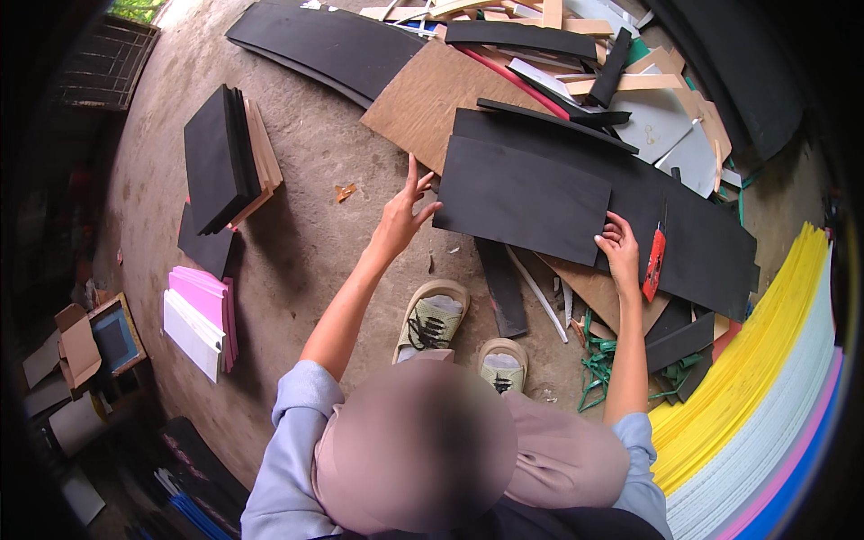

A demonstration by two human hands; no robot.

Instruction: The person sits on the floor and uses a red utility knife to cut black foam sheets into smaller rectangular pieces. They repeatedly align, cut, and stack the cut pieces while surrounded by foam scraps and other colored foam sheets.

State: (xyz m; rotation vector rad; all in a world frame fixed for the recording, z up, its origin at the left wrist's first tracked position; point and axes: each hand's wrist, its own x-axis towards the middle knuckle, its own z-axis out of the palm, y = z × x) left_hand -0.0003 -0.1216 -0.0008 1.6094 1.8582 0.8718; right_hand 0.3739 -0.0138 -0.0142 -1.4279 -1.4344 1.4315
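Observation:
A rectangular black foam sheet (522, 189) lies on top of a longer black sheet (693, 229) in front of me. My left hand (405, 214) is at its left edge, fingers stretched apart and thumb by the lower left corner. At the opposite end, my right hand (619, 247) has its fingers bent around the lower right corner, with the thumb over the sheet. Just right of that hand, a red utility knife (655, 261) rests on the longer sheet. A narrow black strip (558, 124) lies along the far edge.
Stacked black and tan blocks (216, 162) and pink and white sheets (200, 315) stand on the left. A brown board (450, 90) and a scrap heap (576, 54) lie beyond. Yellow sheets (747, 333) curve along the right; green straps (598, 360) lie near my feet.

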